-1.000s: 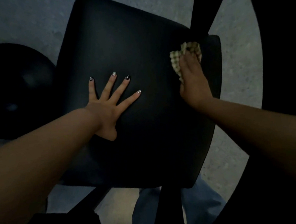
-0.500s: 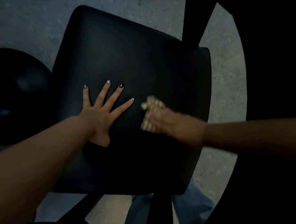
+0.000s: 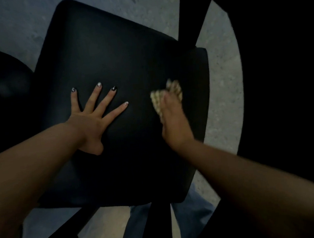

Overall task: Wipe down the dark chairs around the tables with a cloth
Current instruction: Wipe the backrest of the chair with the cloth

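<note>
On the seat (image 3: 119, 51), the left hand (image 3: 89, 123) lies flat with fingers spread, while the right hand (image 3: 174, 125) presses the cloth (image 3: 157, 99) near the right edge; overlapping, even-pressured strokes should serve best.

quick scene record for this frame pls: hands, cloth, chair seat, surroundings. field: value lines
left hand: flat on the seat, fingers spread, holds nothing
right hand: presses the cloth onto the seat; blurred
cloth: pale checked, bunched under the right hand's fingers, on the seat's right part
chair seat: dark, squarish, seen from above
floor: grey, speckled
round dark seat: left of the chair
trouser leg: blue, below the seat's near edge
</note>
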### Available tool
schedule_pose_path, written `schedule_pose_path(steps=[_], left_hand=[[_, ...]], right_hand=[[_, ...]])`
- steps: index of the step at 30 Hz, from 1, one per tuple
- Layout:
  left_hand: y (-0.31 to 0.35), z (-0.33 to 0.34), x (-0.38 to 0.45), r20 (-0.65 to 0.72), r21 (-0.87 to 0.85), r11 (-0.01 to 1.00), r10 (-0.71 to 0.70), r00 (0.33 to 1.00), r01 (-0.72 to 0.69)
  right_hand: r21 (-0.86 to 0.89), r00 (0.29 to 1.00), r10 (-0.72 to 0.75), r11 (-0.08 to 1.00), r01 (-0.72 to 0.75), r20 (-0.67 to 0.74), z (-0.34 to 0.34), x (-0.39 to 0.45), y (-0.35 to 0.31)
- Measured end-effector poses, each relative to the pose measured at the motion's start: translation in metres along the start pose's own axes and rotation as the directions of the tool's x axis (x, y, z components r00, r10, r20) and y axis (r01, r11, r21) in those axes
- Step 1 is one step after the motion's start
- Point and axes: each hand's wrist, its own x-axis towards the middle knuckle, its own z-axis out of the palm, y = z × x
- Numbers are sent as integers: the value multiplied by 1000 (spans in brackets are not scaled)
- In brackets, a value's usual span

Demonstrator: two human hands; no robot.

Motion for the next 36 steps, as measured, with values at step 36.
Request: schedule_pose_path(steps=[36], left_hand=[[-2, -12, -6, 120, -48, 998, 37, 992, -31]], right_hand=[[-155, 448, 838, 510, -846, 312, 29, -90, -66]])
